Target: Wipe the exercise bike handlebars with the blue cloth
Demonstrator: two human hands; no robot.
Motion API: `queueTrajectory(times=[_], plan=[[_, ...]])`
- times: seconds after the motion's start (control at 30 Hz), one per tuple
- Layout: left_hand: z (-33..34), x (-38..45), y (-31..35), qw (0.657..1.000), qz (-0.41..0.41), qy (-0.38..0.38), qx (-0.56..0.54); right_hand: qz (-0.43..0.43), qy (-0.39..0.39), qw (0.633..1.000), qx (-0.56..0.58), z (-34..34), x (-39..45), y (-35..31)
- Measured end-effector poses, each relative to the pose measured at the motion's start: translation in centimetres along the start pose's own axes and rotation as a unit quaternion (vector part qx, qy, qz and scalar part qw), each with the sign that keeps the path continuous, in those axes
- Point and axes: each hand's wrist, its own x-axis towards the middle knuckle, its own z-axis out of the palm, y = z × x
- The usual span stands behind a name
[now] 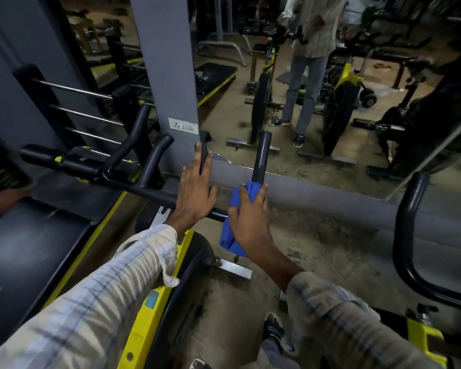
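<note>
The black handlebars (144, 191) of a yellow-and-black exercise bike (155, 310) run across the middle of the view, with two prongs pointing forward. My left hand (194, 190) lies on the left prong, fingers stretched along it and wrapped loosely. My right hand (249, 217) is closed around the blue cloth (233, 235), pressing it around the base of the right prong (261, 155). The cloth's loose end hangs below my palm. The crossbar between my hands is partly hidden.
A grey pillar (168, 75) and a low grey ledge (330, 198) stand just beyond the handlebars, under a wall mirror (330, 75) showing my reflection. Another bike's black handle (407, 235) curves at the right. A black bench (24, 249) and a rack (72, 107) sit left.
</note>
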Motion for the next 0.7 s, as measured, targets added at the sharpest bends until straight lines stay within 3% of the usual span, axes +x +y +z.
queueTrajectory(times=[0.3,0.4,0.47,0.53,0.6,0.7], plan=[[0.2,-2.5,-0.2,0.997,-0.015,0.023,-0.069,0.021,-0.022,1.000,0.001,-4.0,-1.1,-1.3],[-0.3,-2.9,0.6,0.987,-0.049,0.049,-0.145,-0.039,0.013,0.999,-0.027,-5.6,-0.3,-2.9],[-1.0,-3.3,1.1,0.968,-0.076,0.118,-0.206,-0.099,0.052,0.993,-0.024,-6.1,0.2,-3.7],[-2.1,-4.1,1.7,0.938,-0.115,0.198,-0.262,-0.143,0.062,0.988,0.004,-6.0,1.0,-4.2],[-3.2,-4.5,2.4,0.882,-0.190,0.198,-0.384,-0.187,0.048,0.981,0.018,-5.3,1.5,-4.9],[-4.7,-4.8,2.7,0.709,-0.350,0.113,-0.601,-0.249,0.012,0.968,0.012,-3.2,1.3,-5.8]])
